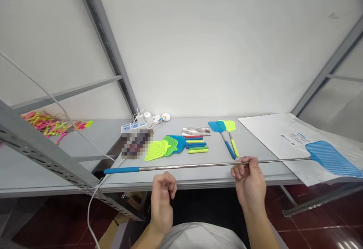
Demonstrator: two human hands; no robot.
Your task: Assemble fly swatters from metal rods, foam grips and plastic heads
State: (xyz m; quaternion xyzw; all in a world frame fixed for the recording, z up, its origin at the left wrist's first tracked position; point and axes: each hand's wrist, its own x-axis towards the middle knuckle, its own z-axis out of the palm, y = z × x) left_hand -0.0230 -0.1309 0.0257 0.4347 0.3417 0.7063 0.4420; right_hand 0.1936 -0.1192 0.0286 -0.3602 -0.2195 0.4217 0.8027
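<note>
I held one long swatter (198,165) over the front of the bench (252,141); my right hand (251,186) was clamped on its metal rod. My left hand (163,203) was loosely curled below the rod, apart from it; I could not tell whether its fingertips met the palm. Counted beyond the rod: two short swatters, one blue (217,126) and one yellow (229,126); at least three loose heads (171,145), overlapping; about six loose handles (197,151); one row of thin rods (195,131), too fine to count; one power strip (130,127).
</note>
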